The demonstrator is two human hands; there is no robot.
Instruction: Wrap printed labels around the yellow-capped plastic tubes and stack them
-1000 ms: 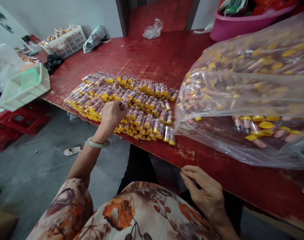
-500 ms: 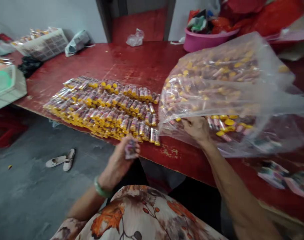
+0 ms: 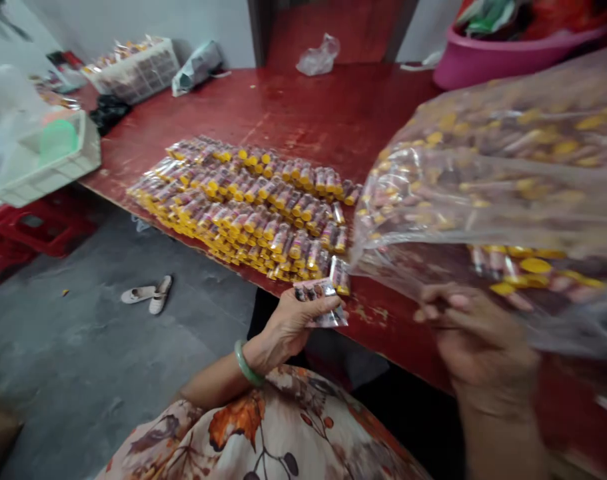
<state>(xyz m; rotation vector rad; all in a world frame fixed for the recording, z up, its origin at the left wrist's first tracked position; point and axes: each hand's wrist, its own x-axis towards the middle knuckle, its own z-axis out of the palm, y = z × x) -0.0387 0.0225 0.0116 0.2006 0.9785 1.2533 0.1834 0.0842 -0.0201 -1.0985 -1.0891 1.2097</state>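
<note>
Two bare hands are working at the near edge of a red table. The left hand is pinching a small printed packet just beside rows of yellow-capped tubes. The right hand, blurred, is curling against the lower edge of a clear bag of more tubes; whether it is gripping cannot be told. This is seemingly a pick-up step; reaching the bagged tubes is calling for an opened bag mouth.

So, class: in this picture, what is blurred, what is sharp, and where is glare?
Head view: the right hand and the clear plastic bag are motion-blurred; the rows of yellow-capped tubes look fairly sharp; pale sheen lies on the bag.
</note>
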